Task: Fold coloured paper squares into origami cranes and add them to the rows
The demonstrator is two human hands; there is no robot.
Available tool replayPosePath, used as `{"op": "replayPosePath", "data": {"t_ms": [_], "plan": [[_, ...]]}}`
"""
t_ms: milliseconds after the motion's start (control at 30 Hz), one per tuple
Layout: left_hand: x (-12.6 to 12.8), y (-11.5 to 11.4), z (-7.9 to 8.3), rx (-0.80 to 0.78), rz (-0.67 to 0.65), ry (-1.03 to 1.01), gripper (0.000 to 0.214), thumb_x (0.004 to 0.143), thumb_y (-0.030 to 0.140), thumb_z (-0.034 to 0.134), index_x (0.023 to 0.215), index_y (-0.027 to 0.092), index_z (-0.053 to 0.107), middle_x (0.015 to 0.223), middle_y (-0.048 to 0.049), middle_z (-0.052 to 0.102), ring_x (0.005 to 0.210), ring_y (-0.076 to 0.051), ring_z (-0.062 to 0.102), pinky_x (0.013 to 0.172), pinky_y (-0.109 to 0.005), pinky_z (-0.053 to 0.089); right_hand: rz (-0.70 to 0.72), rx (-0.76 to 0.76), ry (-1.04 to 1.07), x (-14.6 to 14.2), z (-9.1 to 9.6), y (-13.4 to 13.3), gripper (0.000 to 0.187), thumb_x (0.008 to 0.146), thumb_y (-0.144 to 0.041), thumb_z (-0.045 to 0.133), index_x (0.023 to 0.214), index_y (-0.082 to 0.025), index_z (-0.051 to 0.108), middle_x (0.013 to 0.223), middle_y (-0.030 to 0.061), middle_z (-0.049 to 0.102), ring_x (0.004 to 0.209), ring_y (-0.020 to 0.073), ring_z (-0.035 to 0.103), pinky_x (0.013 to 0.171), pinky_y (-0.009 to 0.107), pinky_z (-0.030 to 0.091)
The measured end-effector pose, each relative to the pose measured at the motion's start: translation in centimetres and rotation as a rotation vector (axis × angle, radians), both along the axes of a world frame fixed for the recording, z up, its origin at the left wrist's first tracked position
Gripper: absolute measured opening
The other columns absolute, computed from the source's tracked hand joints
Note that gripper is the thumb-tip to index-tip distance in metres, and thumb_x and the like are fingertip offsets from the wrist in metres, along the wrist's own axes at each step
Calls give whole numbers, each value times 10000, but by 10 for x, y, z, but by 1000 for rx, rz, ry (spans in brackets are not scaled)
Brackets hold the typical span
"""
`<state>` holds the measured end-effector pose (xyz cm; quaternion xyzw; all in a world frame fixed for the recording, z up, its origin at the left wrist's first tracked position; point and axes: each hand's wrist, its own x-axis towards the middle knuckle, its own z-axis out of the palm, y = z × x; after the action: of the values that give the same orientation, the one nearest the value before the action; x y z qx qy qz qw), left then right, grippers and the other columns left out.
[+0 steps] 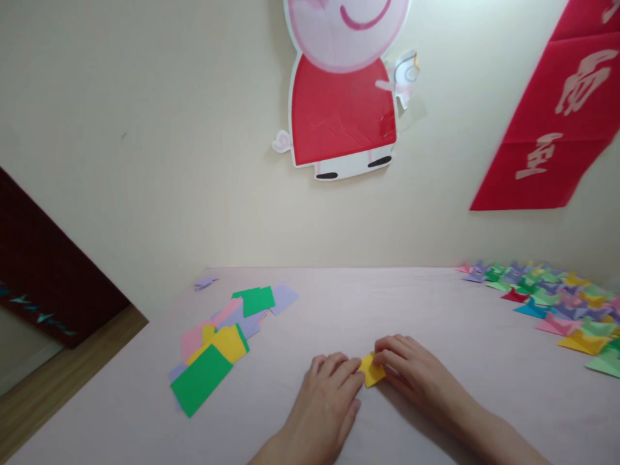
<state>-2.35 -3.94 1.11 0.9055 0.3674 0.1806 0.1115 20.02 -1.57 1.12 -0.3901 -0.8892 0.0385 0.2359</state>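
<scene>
Seemingly one yellow paper [372, 372]: left hand [325, 400], right hand [411, 368]

**Only one sign has writing: a red banner, and its characters are not legible.**

On the wall far beyond the right grip [411, 371] and off to its right, well above the desk [436, 303], a red banner [542, 110] hangs at a slant and is cut off by the top and right edges. Large pale brush-style characters run along its length: an upper character [581, 81], a lower character [538, 156], and a scrap of a third [609, 9] at the top edge. They look like Chinese script, tilted and blurred, so which characters they are cannot be told. Nothing readable stands near the left grip [329, 397] or the right grip, both pressed on a folded yellow paper [372, 372].
</scene>
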Motion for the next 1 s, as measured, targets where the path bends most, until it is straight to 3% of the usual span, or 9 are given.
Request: {"op": "replayPosePath", "data": {"t_ms": [300, 533, 867, 1000], "plan": [[2, 4, -6, 112, -49, 51, 288, 942, 164, 478, 1220, 216, 536, 1352, -53, 541, 1196, -247, 453, 987, -411, 363, 95, -224, 86, 17, 2, 11, 133, 927, -248, 568, 866, -256, 686, 992, 42, 656, 934, 195, 572, 802, 324, 473], [8, 5, -4, 95, -64, 57, 267, 945, 159, 476, 1204, 175, 538, 1136, -48, 628, 1023, -218, 510, 909, -367, 389, -169, -401, 227, -3, 5, 8, 157, 846, -144, 556, 709, -220, 565, 883, 23, 618, 884, 203, 534, 811, 361, 444], [10, 2, -15, 189, -56, 72, 193, 905, 73, 444, 1041, 143, 561, 1107, -72, 601, 998, -225, 508, 892, -377, 382, -232, -443, 235, -9, 1, 9, 139, 786, -109, 547, 698, -217, 553, 854, 20, 606, 876, 212, 508, 805, 378, 403], [10, 1, -13, 173, -65, 102, 297, 906, 136, 479, 1199, 162, 516, 1114, -71, 593, 1027, -228, 504, 914, -377, 379, -236, -456, 233, -9, 1, 9, 135, 780, -111, 556, 699, -217, 569, 851, 22, 606, 873, 212, 506, 812, 387, 400]]}}
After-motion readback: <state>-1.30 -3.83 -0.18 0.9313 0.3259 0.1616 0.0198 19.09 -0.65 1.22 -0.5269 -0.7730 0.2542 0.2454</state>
